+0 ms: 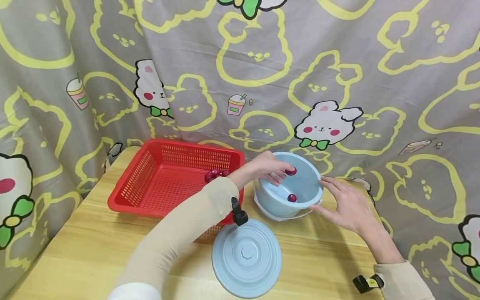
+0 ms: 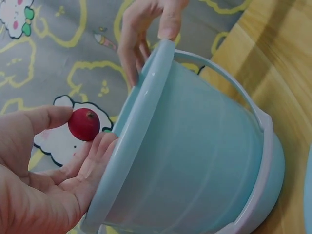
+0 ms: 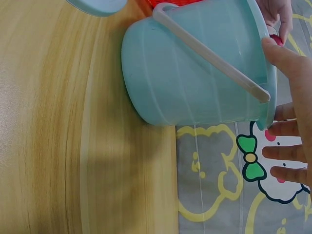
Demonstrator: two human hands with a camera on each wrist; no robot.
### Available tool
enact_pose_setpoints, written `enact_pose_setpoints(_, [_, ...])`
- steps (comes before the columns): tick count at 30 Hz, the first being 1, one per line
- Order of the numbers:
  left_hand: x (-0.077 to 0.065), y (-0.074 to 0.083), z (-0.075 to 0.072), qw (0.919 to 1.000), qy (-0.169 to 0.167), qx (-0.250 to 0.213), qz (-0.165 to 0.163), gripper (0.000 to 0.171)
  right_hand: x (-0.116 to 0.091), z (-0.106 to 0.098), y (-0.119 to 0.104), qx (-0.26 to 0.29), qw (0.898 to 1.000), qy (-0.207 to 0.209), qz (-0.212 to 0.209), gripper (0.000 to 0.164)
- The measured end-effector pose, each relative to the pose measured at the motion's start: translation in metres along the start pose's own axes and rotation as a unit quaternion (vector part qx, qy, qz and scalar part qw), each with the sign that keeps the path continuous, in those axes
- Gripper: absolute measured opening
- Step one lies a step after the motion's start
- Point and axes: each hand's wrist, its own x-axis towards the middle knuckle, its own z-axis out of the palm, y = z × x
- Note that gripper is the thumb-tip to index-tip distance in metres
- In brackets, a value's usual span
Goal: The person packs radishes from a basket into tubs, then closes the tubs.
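Note:
A light-blue bucket [image 1: 275,204] stands on the table, with one dark-red plum [image 1: 291,198] visible inside it. My left hand [image 1: 269,166] reaches over its rim and holds another plum [image 2: 84,124] by the fingertips, above the opening. On the opposite side, my right hand [image 1: 346,204] touches the bucket's rim with the thumb and fingertips. Its fingers look straight and spread in the right wrist view. To the left sits a red plastic basket [image 1: 123,200], where several plums [image 1: 214,174] lie near the right end, partly hidden by my left arm.
A round light-blue lid [image 1: 247,277] lies on the wooden table [image 1: 311,266] in front of the bucket and basket. Behind the table hangs a patterned grey curtain [image 1: 210,50]. The bucket's pale handle [image 3: 209,56] hangs down along its side.

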Motion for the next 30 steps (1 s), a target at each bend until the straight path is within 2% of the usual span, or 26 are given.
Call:
enact_pose_setpoints(11, [0.0055,0.0001,0.0103,0.9996,0.005,0.027,-0.007,0.039,-0.0006,0.0011,0.0006,-0.001,1.0,-0.001,0.0,0.081])
enact_pose_setpoints(21, [0.0045,0.0024,0.0099,0.9982,-0.015,0.059,-0.006,0.038,-0.0003,0.0016,-0.0006,0.002,1.0,0.005,-0.003,0.08])
enact_pose_setpoints(30, [0.0024,0.0028,0.0094,0.9983,-0.027,0.051,-0.005,0.037,-0.0007,0.001,-0.0005,0.004,1.0,0.008,-0.004,0.079])
